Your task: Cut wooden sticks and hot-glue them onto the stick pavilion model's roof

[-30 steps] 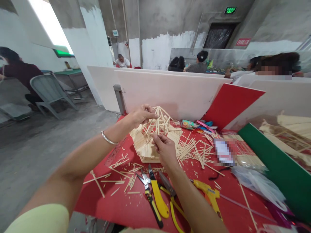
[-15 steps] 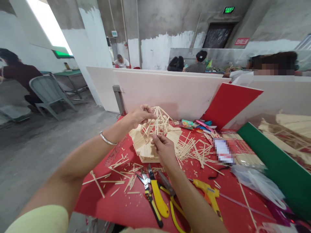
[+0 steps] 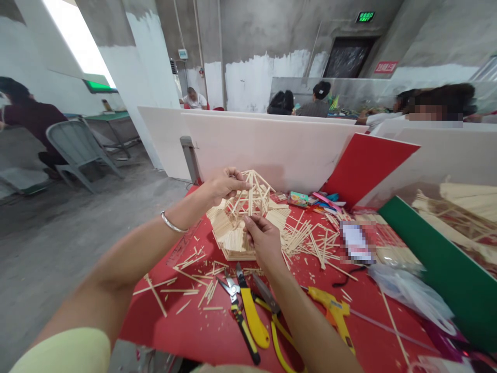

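A frame of thin wooden sticks (image 3: 254, 194) stands on a flat base of glued sticks (image 3: 233, 238) on the red table (image 3: 209, 331). My left hand (image 3: 225, 185) grips the frame's upper left side with curled fingers. My right hand (image 3: 263, 239) pinches the frame's lower front edge from below. Loose sticks (image 3: 310, 241) lie scattered to the right of the base, and several cut pieces (image 3: 194, 282) lie in front of it.
Yellow-handled cutters and pliers (image 3: 252, 313) and a yellow glue gun (image 3: 334, 311) lie near the front edge. White partition boards (image 3: 272, 147), a red board (image 3: 368, 166) and a green board (image 3: 438, 264) ring the table. Other people sit beyond the partitions; a grey chair (image 3: 77, 147) stands left.
Almost nothing differs: both hands keep their hold on the stick frame, and my right hand has shifted only slightly at its lower edge.
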The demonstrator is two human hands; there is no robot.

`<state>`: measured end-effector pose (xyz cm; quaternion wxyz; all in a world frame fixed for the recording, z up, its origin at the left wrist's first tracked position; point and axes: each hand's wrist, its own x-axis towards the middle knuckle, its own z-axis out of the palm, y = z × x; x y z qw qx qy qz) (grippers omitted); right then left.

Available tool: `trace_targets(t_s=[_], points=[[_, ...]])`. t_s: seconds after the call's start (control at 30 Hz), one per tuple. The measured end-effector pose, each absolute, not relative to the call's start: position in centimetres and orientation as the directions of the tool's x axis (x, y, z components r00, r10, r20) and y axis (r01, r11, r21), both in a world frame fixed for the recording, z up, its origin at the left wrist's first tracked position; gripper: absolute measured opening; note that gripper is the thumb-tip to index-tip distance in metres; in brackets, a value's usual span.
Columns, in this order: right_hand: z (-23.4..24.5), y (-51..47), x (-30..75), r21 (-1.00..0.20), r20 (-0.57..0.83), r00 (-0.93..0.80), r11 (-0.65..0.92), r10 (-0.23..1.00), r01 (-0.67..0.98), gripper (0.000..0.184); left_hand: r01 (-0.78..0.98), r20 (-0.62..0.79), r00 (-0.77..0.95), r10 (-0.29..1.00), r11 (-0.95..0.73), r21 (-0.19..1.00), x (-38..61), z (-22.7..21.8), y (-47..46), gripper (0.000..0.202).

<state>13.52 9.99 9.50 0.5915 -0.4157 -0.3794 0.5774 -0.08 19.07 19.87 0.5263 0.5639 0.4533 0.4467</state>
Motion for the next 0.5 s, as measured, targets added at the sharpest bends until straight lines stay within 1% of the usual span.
trace_targets(t_s=[0.13,0.33,0.5], points=[[9.43,9.92,13.61,-0.929,-0.023,0.041,-0.006,0.999,-0.37,0.036,0.044,0.025,0.184,0.983,-0.034,0.998,-0.08,19.83,19.09,0.041],[9.3,9.99,13.64,-0.929,-0.014,0.044,0.003,0.999,-0.369,0.037,0.055,0.019,0.185,0.983,-0.029,0.998,-0.11,19.86,19.13,0.046],[9.28,10.0,13.63,-0.932,-0.008,0.044,0.008,0.999,-0.363,0.038,0.072,0.022,0.179,0.984,-0.036,0.997,-0.05,19.95,19.0,0.045]])
